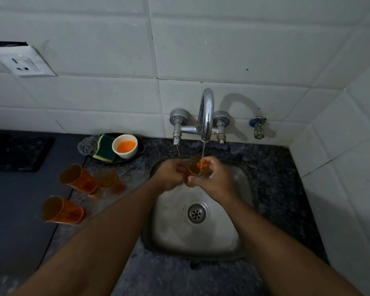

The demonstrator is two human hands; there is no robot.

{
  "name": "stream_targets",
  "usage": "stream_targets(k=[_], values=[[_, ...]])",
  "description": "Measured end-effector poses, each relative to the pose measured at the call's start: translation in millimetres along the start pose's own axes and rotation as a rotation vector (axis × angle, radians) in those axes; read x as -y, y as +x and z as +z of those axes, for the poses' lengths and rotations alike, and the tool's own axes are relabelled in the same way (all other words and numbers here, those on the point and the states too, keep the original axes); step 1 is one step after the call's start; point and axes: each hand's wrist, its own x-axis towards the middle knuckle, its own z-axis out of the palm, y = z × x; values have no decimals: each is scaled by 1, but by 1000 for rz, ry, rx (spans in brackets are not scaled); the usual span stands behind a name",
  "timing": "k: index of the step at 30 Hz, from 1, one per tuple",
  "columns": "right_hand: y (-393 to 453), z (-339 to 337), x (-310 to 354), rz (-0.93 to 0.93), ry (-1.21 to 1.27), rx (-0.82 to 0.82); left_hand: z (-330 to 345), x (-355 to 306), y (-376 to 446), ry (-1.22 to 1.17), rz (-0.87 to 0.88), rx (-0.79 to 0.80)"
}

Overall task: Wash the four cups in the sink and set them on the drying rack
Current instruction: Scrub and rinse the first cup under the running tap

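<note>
Water runs in a thin stream from the tap [206,116] into an orange cup [195,167] that we hold over the far end of the steel sink [226,229]. Our right hand [212,180] wraps the cup from the right, thumb across its near side and fingers curled over the far rim. Our left hand [171,174] meets it from the left, fingertips closed on the cup's side. Both hands grip the same cup, tilted a little with its mouth up toward the stream.

Three more orange cups stand on the dark counter [271,167] left of the sink: one at far left [77,179], one just right of it [110,181], and one nearer to us [61,210]. We cannot tell whether the two far ones touch.

Beyond them, by the tiled wall, a dark dish [124,160] carries a green-and-yellow sponge [105,151], a grey scourer [87,145] and a white bowl [125,146] of orange liquid. The drain [196,214] sits bare in the middle of the basin. A socket [23,63] is fixed to the wall at far left.
</note>
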Motion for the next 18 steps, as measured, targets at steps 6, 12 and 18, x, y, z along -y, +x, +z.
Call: stream_targets(k=[6,12,18], values=[[-6,2,-5,-184,-83,0,9,5,-21,134,217,-142],[-4,-9,-25,-666,-558,43,-10,4,-26,245,156,-71],[2,-9,-19,-749,-578,-69,-2,-2,-30,132,205,-159]])
